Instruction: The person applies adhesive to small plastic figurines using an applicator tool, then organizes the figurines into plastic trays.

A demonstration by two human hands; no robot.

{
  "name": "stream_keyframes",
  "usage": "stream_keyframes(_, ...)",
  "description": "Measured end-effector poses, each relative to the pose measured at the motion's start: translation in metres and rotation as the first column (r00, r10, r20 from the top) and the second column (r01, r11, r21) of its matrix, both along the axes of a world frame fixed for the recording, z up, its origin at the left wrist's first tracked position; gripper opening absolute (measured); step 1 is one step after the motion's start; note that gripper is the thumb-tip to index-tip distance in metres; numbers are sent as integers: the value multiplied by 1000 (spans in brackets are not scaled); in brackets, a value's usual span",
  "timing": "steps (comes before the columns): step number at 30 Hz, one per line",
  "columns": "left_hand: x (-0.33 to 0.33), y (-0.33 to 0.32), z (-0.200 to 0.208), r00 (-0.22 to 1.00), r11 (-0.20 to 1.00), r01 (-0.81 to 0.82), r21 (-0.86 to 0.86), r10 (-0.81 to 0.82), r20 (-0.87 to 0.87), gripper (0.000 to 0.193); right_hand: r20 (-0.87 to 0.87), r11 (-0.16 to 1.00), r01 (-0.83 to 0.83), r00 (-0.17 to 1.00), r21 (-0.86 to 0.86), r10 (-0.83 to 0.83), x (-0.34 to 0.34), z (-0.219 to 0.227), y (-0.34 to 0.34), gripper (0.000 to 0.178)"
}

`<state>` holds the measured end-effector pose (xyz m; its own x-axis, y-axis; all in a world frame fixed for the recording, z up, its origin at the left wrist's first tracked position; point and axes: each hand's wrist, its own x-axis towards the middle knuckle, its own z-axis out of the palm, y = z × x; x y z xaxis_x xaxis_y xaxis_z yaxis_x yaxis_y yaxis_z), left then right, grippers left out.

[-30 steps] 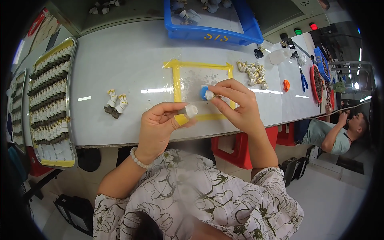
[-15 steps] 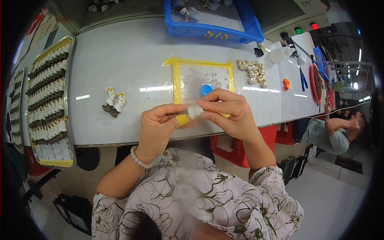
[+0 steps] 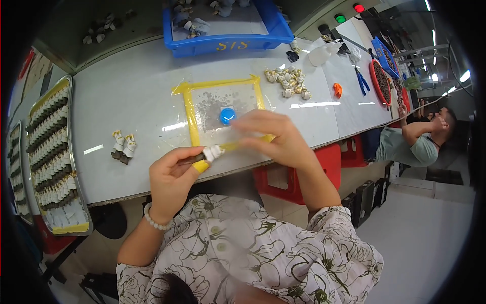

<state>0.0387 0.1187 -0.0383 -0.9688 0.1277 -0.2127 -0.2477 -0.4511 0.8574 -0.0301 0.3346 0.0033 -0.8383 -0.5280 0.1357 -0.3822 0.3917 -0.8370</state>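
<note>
Evidently the step in hand is close work on one small piece, held by the near edge of the yellow tape frame (image 3: 192, 120). The right hand (image 3: 281, 139) is over the frame's near right corner, blurred, its fingers spread with nothing visible between them. The left hand (image 3: 174, 169) is just outside the near left corner, its fingers and yellow-wrapped thumb pinching a white-and-dark figure (image 3: 213, 152). I would grip mainly the dark end, leave the white part exposed, and press lightly, since so small a piece could slip. A blue cap (image 3: 227, 115) sits inside the frame, close to the right fingertips, and could be knocked by a careless pass.

Around these, the pale tabletop (image 3: 121, 101) spreads out on both sides of the frame. Beyond it, a blue crate (image 3: 192, 48) limits reach. Well left is a metal tray (image 3: 66, 215) with rows of similar figures. A pile of white-and-gold pieces (image 3: 293, 81) lies right of the far corner and might be brushed. Two figures (image 3: 129, 147) lie between frame and tray. Farther right are a blue-handled tool (image 3: 362, 82) and an orange item (image 3: 337, 90).
</note>
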Motion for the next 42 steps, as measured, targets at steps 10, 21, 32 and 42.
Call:
stream_keyframes(10,20,-62,-12,727,174,-639,-749,-182,-662,33,-519,821,457,820,341,-240,-39,-13,79,21)
stream_keyframes(21,-51,-119,56,799,161,-567,-808,-130,-587,29,-515,814,469,818,342,-255,-38,-26,74,19)
stream_keyframes(32,-265,-203,-8,837,-256,-546,-797,-207,-507,26,-328,914,283,927,291,-182,-17,-20,40,22)
stream_keyframes(42,-279,-230,-11,880,-225,-423,-877,-333,-339,26,-276,936,236,947,260,-162,-19,-19,43,23)
